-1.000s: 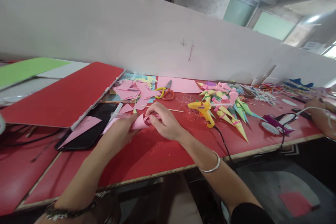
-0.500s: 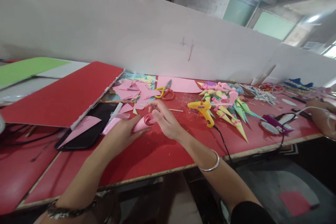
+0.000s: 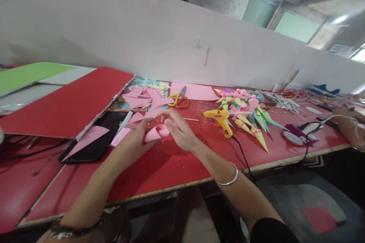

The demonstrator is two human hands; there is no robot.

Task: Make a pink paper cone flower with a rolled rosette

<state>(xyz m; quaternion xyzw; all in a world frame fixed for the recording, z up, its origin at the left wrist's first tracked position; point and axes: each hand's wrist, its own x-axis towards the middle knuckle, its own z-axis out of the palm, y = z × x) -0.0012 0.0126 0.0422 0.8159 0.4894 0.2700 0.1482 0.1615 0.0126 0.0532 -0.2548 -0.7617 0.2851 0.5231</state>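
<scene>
Between my hands is a curled roll of pink paper (image 3: 155, 133), held just above the red table (image 3: 176, 167). My left hand (image 3: 138, 136) is wrapped round its left end. The fingers of my right hand (image 3: 180, 131) are curved against its right end. Behind them lie pink paper scraps (image 3: 142, 97) and scissors (image 3: 180, 98) with one yellow and one red handle. To the right, a yellow glue gun (image 3: 219, 117) rests on its side near a pile of paper cones (image 3: 251, 114) in yellow, green and pink.
A red board (image 3: 71, 102) leans over a black tray (image 3: 99, 148) at the left. The glue gun's cord (image 3: 242, 155) hangs over the table edge. A purple tape holder (image 3: 299, 136) and another person's hand (image 3: 350, 125) are at the far right. A white partition (image 3: 142, 34) stands behind.
The pink paper's end showed several tight inner layers and now shows a wider, looser opening. My hands stay in nearly the same place.
</scene>
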